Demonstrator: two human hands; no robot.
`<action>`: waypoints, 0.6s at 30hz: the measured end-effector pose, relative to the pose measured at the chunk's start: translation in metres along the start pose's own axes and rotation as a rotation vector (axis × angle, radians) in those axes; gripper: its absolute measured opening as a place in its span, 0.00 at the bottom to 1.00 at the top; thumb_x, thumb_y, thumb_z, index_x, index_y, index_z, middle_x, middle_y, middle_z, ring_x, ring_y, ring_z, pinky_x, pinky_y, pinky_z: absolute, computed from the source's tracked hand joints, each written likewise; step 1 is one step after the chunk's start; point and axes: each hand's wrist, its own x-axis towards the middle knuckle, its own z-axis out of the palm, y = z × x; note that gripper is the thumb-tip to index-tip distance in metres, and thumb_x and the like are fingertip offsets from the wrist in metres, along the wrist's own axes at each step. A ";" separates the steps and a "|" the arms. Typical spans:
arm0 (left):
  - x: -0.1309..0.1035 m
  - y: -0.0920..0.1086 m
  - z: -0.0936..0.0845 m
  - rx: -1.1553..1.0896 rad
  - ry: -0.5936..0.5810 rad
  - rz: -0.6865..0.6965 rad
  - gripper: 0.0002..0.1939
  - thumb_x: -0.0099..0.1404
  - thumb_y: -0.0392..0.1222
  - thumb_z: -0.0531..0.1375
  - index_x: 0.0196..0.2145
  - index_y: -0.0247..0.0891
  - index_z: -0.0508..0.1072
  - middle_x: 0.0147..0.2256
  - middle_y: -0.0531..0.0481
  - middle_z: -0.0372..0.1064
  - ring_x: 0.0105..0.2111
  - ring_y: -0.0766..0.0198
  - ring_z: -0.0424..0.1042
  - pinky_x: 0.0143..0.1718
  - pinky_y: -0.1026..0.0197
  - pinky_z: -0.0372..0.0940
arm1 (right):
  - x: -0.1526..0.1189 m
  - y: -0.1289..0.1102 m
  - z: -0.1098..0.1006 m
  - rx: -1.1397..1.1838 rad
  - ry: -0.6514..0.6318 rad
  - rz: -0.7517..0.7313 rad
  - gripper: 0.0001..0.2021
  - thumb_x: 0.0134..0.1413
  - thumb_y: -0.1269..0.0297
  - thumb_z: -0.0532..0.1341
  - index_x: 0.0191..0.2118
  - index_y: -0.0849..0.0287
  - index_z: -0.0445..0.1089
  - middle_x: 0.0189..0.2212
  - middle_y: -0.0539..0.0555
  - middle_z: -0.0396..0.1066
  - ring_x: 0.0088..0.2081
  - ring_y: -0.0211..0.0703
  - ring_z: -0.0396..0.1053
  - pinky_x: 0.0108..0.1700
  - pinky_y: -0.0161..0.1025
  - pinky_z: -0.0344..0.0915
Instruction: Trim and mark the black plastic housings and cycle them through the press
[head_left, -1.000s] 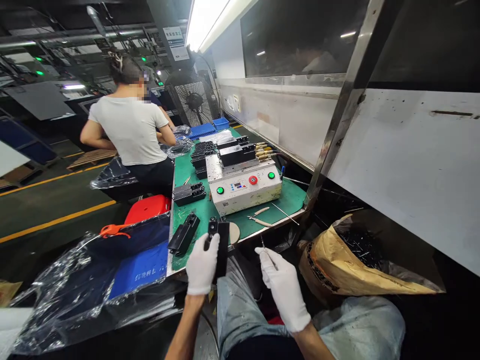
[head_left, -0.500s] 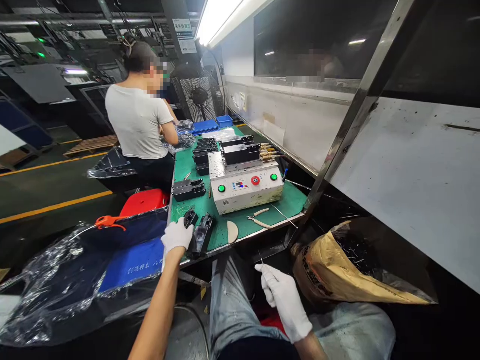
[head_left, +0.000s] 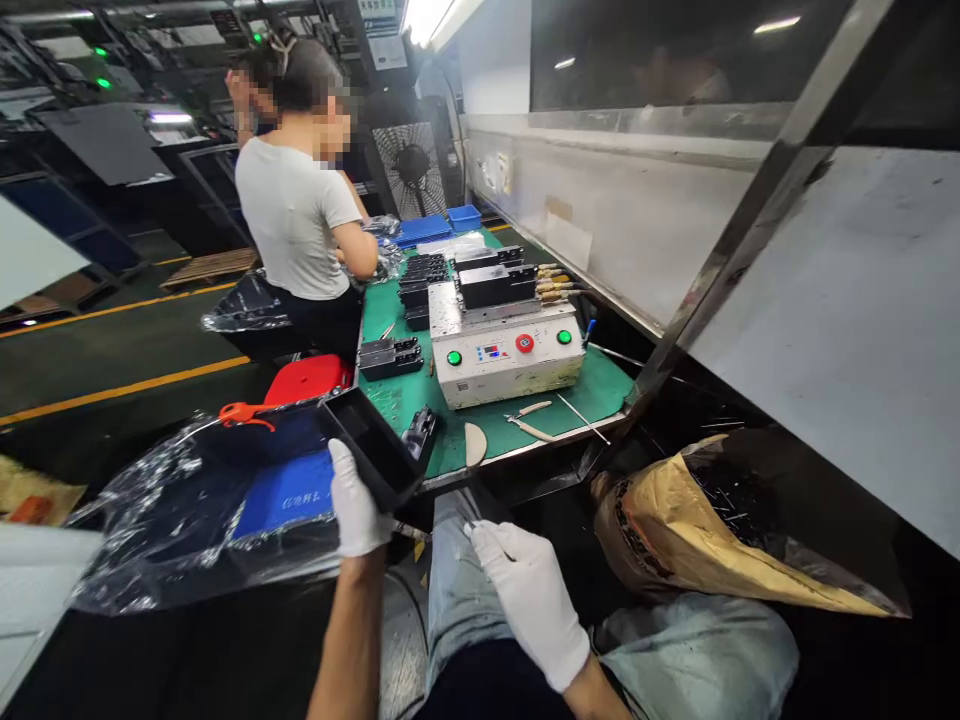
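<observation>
At the bench (head_left: 611,380) before us, control box (head_left: 510,375) stands approx. ctr., cases (head_left: 495,288) atop, more cases (head_left: 424,275) behind & L. Pliers (head_left: 534,431) lie in front, btwn. half-disc (head_left: 475,445) (L) and rod (head_left: 583,418) (R). Our L hand (head_left: 356,510), w/ held case (head_left: 371,450), is at near L corner; R hand (head_left: 532,595), w/ thin tool (head_left: 468,527), above our lap. Co-worker (head_left: 292,225) beyond, L; sack (head_left: 667,545) R of us, stool (head_left: 309,378) L.

White tube light (head_left: 433,18) overhead, dim background, glare on crinkled plastic (head_left: 150,520), wide-angle stretch at edges
</observation>
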 end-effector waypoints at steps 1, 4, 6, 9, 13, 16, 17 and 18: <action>-0.019 0.003 0.010 -0.217 -0.039 -0.057 0.38 0.68 0.73 0.50 0.61 0.43 0.71 0.57 0.45 0.74 0.55 0.54 0.75 0.52 0.54 0.73 | -0.001 -0.006 0.004 -0.053 -0.006 -0.052 0.17 0.69 0.55 0.58 0.33 0.58 0.79 0.26 0.52 0.72 0.30 0.40 0.69 0.37 0.35 0.67; -0.057 0.013 0.035 -0.506 -0.075 -0.067 0.33 0.69 0.71 0.53 0.60 0.48 0.73 0.59 0.51 0.73 0.59 0.57 0.72 0.55 0.60 0.72 | -0.006 -0.020 0.008 -0.162 0.027 -0.151 0.15 0.70 0.59 0.58 0.37 0.58 0.80 0.27 0.53 0.73 0.30 0.40 0.70 0.36 0.35 0.66; -0.067 0.017 0.043 -0.554 -0.134 -0.102 0.35 0.68 0.72 0.51 0.60 0.49 0.74 0.59 0.51 0.73 0.60 0.55 0.71 0.55 0.59 0.73 | -0.009 -0.024 0.007 -0.181 0.050 -0.178 0.15 0.70 0.59 0.58 0.38 0.58 0.80 0.27 0.53 0.72 0.29 0.39 0.70 0.35 0.35 0.66; -0.069 0.015 0.046 -0.541 -0.159 -0.176 0.36 0.67 0.73 0.52 0.62 0.51 0.72 0.61 0.54 0.71 0.62 0.54 0.69 0.56 0.58 0.72 | -0.010 -0.022 0.002 -0.180 0.060 -0.171 0.16 0.71 0.59 0.57 0.35 0.58 0.78 0.26 0.52 0.71 0.28 0.38 0.69 0.34 0.34 0.65; -0.071 0.009 0.049 -0.484 -0.145 -0.172 0.36 0.66 0.74 0.54 0.58 0.48 0.76 0.58 0.52 0.74 0.60 0.54 0.72 0.55 0.59 0.73 | -0.011 -0.015 0.000 -0.161 0.024 -0.111 0.17 0.72 0.58 0.56 0.32 0.58 0.76 0.25 0.51 0.69 0.28 0.38 0.67 0.34 0.34 0.64; -0.077 0.010 0.053 -0.498 -0.228 -0.196 0.37 0.65 0.76 0.52 0.57 0.49 0.78 0.57 0.52 0.75 0.59 0.53 0.72 0.53 0.58 0.74 | -0.012 -0.013 0.000 -0.173 0.021 -0.103 0.18 0.72 0.59 0.56 0.31 0.58 0.76 0.26 0.52 0.69 0.29 0.38 0.68 0.34 0.34 0.64; -0.079 0.010 0.055 -0.505 -0.236 -0.204 0.37 0.65 0.76 0.52 0.57 0.50 0.77 0.57 0.53 0.74 0.60 0.54 0.72 0.53 0.59 0.74 | -0.012 -0.013 0.000 -0.176 0.026 -0.109 0.18 0.72 0.59 0.56 0.31 0.58 0.76 0.26 0.52 0.69 0.29 0.38 0.68 0.34 0.33 0.64; -0.080 0.011 0.056 -0.512 -0.232 -0.204 0.36 0.65 0.76 0.52 0.57 0.51 0.77 0.57 0.54 0.74 0.60 0.55 0.72 0.53 0.60 0.74 | -0.013 -0.013 -0.001 -0.176 0.033 -0.118 0.18 0.72 0.59 0.56 0.31 0.58 0.76 0.25 0.52 0.69 0.29 0.38 0.67 0.33 0.34 0.64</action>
